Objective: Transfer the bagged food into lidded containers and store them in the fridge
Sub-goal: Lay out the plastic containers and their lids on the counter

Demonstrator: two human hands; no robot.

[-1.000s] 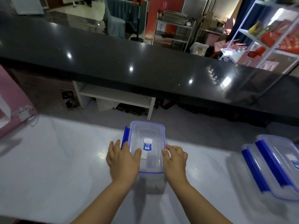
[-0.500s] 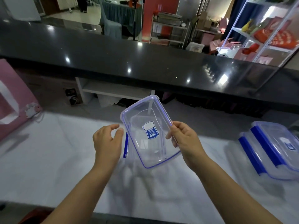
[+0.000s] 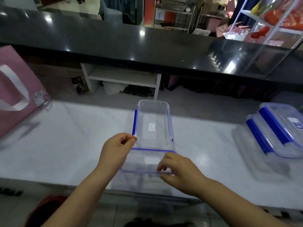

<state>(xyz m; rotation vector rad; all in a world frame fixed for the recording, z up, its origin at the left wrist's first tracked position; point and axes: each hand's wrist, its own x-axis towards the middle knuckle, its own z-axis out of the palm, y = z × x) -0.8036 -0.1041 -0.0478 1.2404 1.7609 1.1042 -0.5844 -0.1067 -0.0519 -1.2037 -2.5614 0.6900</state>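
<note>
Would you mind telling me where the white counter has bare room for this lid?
Bare white marble counter lies between the open clear container and the stacked blue-clipped containers, and between it and the pink bag. Directly before the container, hands and lid crowd it.

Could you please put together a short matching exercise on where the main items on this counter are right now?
Things:
1. open container
2. lid
3. closed containers
4. pink bag

Places or states:
A. stacked at the right end of the counter, lids on
B. standing at the left edge of the view
C. empty, in the middle of the counter, no lid on it
D. nearest the person, between the left hand and right hand

Pairs: 1-C, 2-D, 3-A, 4-B
</note>
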